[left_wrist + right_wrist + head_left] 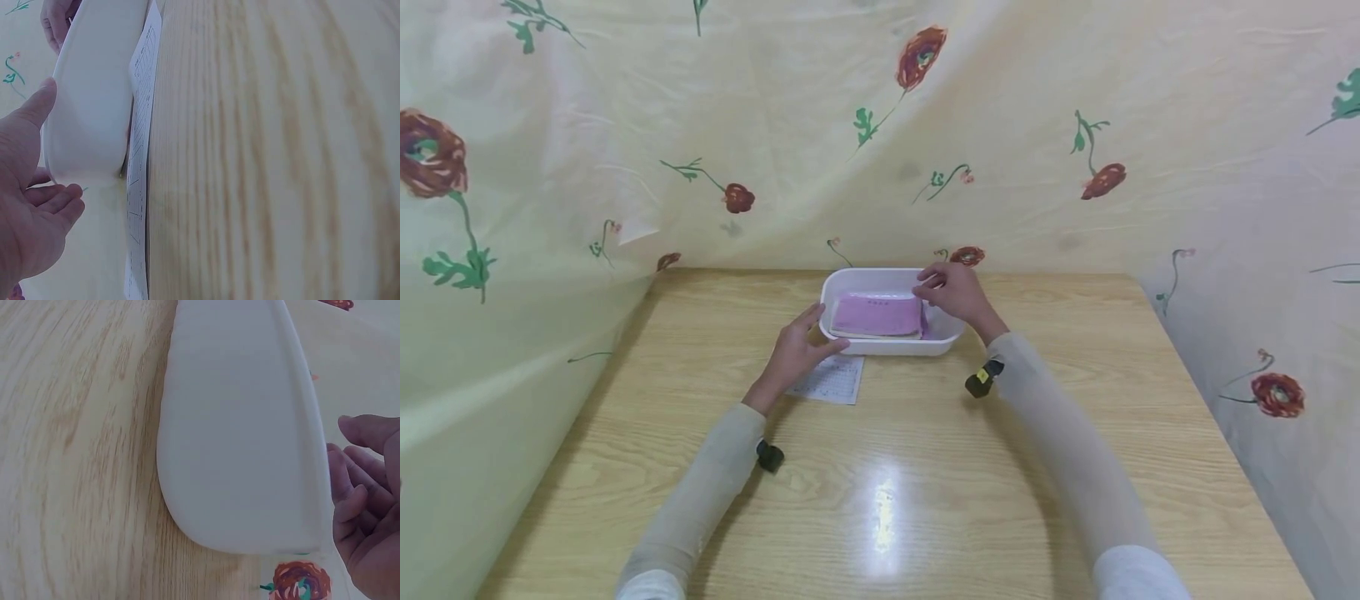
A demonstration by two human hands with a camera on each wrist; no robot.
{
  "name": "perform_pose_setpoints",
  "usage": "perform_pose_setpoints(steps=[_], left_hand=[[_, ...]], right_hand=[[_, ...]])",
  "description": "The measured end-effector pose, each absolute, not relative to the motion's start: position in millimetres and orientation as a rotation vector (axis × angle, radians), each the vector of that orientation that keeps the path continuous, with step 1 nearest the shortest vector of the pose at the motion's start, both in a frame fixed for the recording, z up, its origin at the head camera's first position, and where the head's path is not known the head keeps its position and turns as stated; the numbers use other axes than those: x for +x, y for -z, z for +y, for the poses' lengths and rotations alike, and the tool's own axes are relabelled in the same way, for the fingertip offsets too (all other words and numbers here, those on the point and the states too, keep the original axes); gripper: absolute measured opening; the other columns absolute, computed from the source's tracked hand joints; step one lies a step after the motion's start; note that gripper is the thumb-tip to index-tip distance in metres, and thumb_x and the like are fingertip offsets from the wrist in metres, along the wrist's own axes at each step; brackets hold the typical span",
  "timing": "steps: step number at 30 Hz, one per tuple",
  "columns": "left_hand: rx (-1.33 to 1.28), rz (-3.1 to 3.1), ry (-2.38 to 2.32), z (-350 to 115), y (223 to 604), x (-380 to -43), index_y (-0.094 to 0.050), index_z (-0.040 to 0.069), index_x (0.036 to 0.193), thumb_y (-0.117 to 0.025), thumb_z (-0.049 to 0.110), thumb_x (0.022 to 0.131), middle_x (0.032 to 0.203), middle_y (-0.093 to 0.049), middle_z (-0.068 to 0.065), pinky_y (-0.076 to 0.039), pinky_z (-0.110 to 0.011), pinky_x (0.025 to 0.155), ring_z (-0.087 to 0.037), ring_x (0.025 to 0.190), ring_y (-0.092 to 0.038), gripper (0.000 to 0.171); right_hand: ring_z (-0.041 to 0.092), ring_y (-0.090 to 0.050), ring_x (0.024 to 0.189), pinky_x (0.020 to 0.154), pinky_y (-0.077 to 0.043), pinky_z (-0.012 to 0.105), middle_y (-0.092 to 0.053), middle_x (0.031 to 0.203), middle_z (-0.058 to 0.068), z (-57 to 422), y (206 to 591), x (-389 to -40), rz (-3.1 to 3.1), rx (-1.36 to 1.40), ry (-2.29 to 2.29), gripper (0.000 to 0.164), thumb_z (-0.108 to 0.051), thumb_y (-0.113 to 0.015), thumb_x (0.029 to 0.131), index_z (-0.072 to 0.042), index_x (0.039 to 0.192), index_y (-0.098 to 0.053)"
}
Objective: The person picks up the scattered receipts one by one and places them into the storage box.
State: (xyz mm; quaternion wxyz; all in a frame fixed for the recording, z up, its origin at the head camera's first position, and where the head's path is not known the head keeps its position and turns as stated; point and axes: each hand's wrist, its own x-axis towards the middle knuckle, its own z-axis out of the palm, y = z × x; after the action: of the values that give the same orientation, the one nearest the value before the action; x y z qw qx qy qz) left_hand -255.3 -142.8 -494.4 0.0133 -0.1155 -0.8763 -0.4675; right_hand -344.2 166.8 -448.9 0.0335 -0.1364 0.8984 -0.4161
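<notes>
A white plastic tub stands at the back of the table. Inside it lies a pink-covered booklet with dark print near its top edge, and more pink shows just past its right edge. My left hand is at the tub's left front corner, thumb along the front rim and fingers by the left end. My right hand hovers over the right end of the tub, fingers loosely bent. In the right wrist view, its thumb stands apart from the fingers, with nothing between them.
A printed sheet of paper lies on the wooden table, partly beneath my left hand and just in front of the tub. Flower-patterned cloth hangs behind the table and along both sides.
</notes>
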Motion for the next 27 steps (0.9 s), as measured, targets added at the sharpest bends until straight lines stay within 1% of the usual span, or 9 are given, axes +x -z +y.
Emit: perform_pose_setpoints(steps=[5,11,14,20,27], left_hand=[[-0.351,-2.734,1.459,-142.1,492.9,-254.2,-0.038,-0.001,0.155,-0.081,0.042,0.087,0.163,-0.033,-0.019,-0.028,-0.049,0.125,-0.035,0.152,-0.029,0.091],[-0.342,-2.747,1.443,-142.4,491.8,-253.6,-0.038,0.000,0.156,-0.081,0.042,0.087,0.164,-0.032,-0.019,-0.029,-0.049,0.124,-0.035,0.152,-0.029,0.091],[-0.344,-2.755,1.433,-142.6,492.0,-254.0,-0.038,0.000,0.156,-0.081,0.041,0.088,0.164,-0.032,-0.019,-0.029,-0.050,0.124,-0.035,0.152,-0.029,0.090],[-0.349,-2.757,1.451,-142.2,490.0,-252.4,-0.036,-0.001,0.156,-0.080,0.039,0.089,0.164,-0.031,-0.020,-0.026,-0.050,0.125,-0.035,0.153,-0.027,0.090],[-0.343,-2.753,1.456,-141.0,489.4,-252.4,-0.037,0.001,0.156,-0.081,0.038,0.089,0.164,-0.032,-0.018,-0.026,-0.050,0.125,-0.034,0.153,-0.027,0.089]], right_hand=[[0.024,-0.070,0.088,0.076,-0.059,0.035,-0.077,0.105,0.013,174.6,445.9,-338.5,2.814,-0.486,1.287,0.033,-0.022,-0.076,0.094,-0.002,0.119,-0.072],[0.023,-0.068,0.085,0.075,-0.056,0.033,-0.077,0.103,0.009,178.2,432.7,-323.2,2.847,-0.563,1.310,0.037,-0.027,-0.078,0.092,-0.004,0.120,-0.073],[0.022,-0.068,0.085,0.075,-0.056,0.031,-0.077,0.103,0.007,178.1,425.4,-314.0,2.847,-0.580,1.317,0.037,-0.031,-0.079,0.091,-0.007,0.119,-0.074],[0.020,-0.069,0.085,0.075,-0.058,0.032,-0.077,0.101,0.004,171.6,411.6,-290.0,2.810,-0.656,1.364,0.033,-0.030,-0.080,0.091,-0.010,0.116,-0.074],[0.018,-0.068,0.079,0.067,-0.057,0.030,-0.075,0.092,0.002,156.3,408.3,-260.3,2.708,-0.770,1.401,0.027,-0.026,-0.081,0.089,-0.010,0.110,-0.076]])
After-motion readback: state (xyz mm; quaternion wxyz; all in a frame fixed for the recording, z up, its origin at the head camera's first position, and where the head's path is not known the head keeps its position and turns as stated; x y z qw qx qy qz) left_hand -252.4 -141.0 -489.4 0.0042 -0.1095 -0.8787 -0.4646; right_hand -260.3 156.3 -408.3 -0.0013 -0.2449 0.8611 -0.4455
